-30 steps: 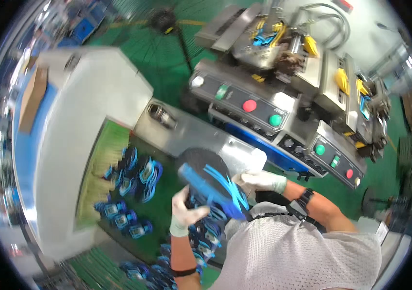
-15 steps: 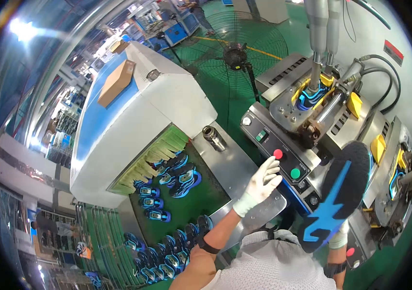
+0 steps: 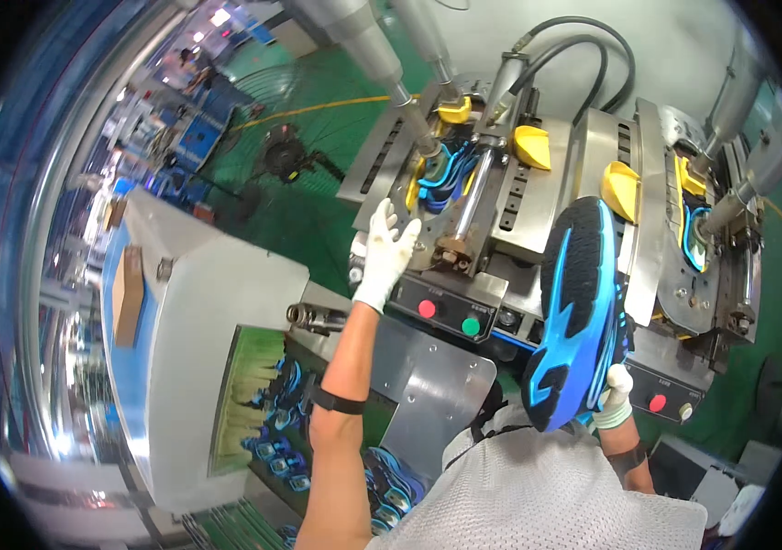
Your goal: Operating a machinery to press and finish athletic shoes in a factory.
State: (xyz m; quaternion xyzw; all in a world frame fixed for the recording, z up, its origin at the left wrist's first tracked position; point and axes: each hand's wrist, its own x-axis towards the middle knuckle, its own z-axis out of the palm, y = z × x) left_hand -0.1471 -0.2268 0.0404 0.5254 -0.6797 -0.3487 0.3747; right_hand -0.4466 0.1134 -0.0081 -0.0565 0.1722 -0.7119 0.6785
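My right hand, in a pale glove, holds a blue and black sports shoe with its sole turned toward me. The shoe hides part of that hand's fingers. My left hand, gloved in white, reaches forward with fingers apart and nothing in them. It hovers by the front edge of the left press station. In that station, a blue shoe upper sits between yellow pads beneath metal rods. Another blue upper sits in the right press station.
Red and green buttons line the machine's front panel. Left stands a white housing with a fringed curtain; several shoes lie on its green belt. A metal flask and a fan are nearby.
My view has swung right toward the machine. My left hand has moved from beside the red button up to the left press station. The shoe in my right hand has tilted more upright.
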